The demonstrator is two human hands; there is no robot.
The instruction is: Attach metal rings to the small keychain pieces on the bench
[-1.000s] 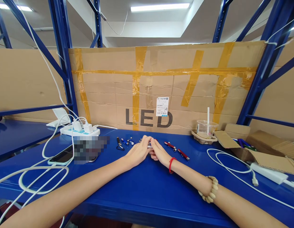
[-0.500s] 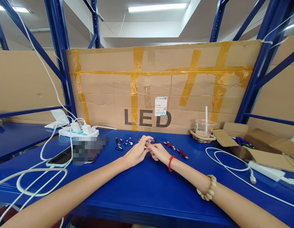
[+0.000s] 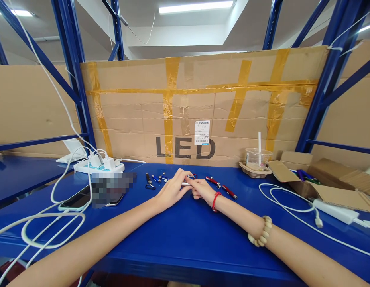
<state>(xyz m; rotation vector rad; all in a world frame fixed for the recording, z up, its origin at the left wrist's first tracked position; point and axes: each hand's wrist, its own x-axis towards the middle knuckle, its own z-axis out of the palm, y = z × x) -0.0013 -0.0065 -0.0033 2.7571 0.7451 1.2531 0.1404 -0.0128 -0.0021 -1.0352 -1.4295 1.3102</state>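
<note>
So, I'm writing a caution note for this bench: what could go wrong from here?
The slim pale piece is held in the fingers where the left hand and right hand meet, so it might slip. A red pen-shaped piece lies close to the red bracelet, so a sideways move of that wrist could perhaps knock it. The looped white cable lies near the left forearm, which might snag it.
</note>
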